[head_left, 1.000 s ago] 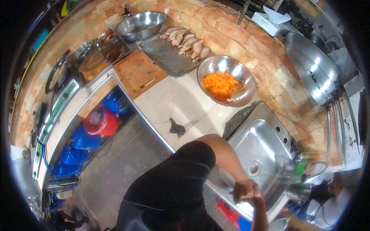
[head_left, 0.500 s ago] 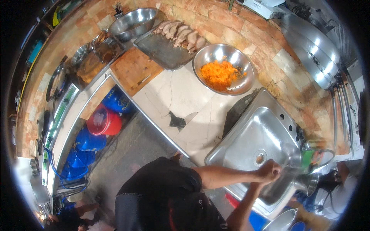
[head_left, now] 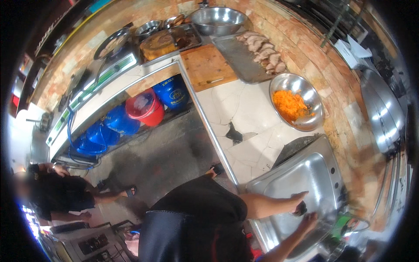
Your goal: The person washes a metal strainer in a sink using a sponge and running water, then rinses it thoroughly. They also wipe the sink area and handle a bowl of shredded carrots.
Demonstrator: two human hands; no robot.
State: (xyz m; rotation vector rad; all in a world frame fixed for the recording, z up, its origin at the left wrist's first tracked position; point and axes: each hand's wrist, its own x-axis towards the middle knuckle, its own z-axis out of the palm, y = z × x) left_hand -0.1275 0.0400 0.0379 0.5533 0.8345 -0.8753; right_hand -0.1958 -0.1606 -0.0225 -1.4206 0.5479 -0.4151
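Note:
Both my hands are over the stainless steel sink (head_left: 283, 181), with nothing visible in either. My left hand (head_left: 297, 201) is open, fingers stretched toward the far side of the basin, just above a dark spot that appears to be the drain (head_left: 300, 209). Nearer the tap side, my right hand (head_left: 310, 220) is apart from it; its fingers look loosely open, though they are small and slightly blurred. A tap (head_left: 355, 227) and a green packet (head_left: 340, 228) stand at the sink's right edge.
Cracked tile counter (head_left: 244, 105) holds a steel bowl of shredded orange food (head_left: 301, 81), a tray (head_left: 233, 52) of sliced meat and a wooden cutting board (head_left: 205, 65). Blue drums (head_left: 172, 91) and a red bucket (head_left: 148, 111) sit underneath. Another person (head_left: 65, 190) stands at the left.
My hands were together over the basin near the tap; now they are separated. The view has turned, so the counter and sink appear shifted, and another person shows more fully at left.

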